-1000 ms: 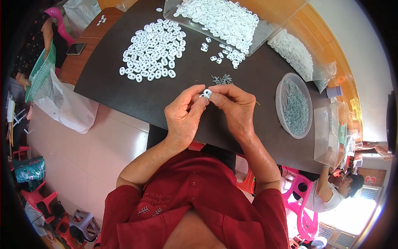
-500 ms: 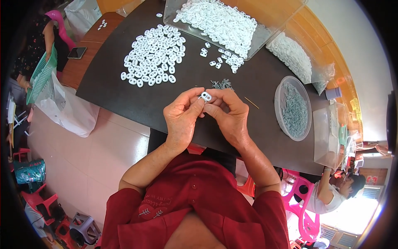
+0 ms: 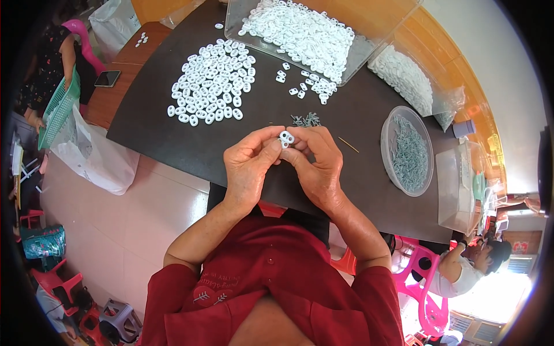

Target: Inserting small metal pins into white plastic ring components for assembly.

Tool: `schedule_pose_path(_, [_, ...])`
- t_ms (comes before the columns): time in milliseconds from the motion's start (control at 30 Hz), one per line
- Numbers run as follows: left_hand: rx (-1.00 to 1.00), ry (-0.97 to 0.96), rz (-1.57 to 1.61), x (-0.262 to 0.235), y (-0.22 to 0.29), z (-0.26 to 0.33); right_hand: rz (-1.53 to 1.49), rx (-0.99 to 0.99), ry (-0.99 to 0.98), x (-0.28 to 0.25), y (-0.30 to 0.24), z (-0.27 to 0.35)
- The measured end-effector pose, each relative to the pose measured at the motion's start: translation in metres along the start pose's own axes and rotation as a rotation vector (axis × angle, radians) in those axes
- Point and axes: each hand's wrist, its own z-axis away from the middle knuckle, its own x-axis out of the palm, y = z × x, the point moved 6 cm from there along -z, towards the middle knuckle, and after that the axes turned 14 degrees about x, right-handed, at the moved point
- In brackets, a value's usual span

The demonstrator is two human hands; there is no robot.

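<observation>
Over the table's near edge, my left hand and my right hand meet fingertip to fingertip. Both are closed on white two-hole oval plastic pieces; one face shows, with a second holed part just under it. Thumbs press from below, and the fingers hide the rest. Beyond the fingertips lies a small heap of grey screw-like pins. A thin tan stick rests right of my right hand. Farther off spread many white oval pieces, with smaller two-hole pieces to their right.
At the back stands a clear bin of white pieces, beside a bag of more. Rightward are a round tub of grey pins and a clear box. One person holds a green basket at left; another sits at right.
Between my fingertips the white pieces have turned, and a second holed part now shows below the first. Both hands stay together, slightly lower and farther left in view.
</observation>
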Motion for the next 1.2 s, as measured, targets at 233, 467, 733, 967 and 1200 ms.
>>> schedule_pose_path(233, [0.04, -0.092, -0.003, -0.001, 0.002, -0.003, 0.008, 0.013, -0.075, 0.002, 0.002, 0.002])
schedule_pose_path(467, [0.08, -0.111, -0.028, -0.002, 0.003, 0.0, -0.045, 0.059, -0.077, 0.003, 0.0, 0.005])
schedule_pose_path(733, [0.131, -0.115, -0.075, -0.001, 0.008, 0.0, -0.024, -0.026, -0.021, 0.004, -0.002, 0.007])
schedule_pose_path(967, [0.073, -0.114, -0.013, -0.004, 0.007, -0.002, -0.083, 0.067, -0.045, 0.006, -0.002, 0.006])
schedule_pose_path(1200, [0.119, -0.157, -0.093, -0.003, 0.014, -0.004, -0.054, -0.004, -0.058, 0.004, -0.008, 0.004])
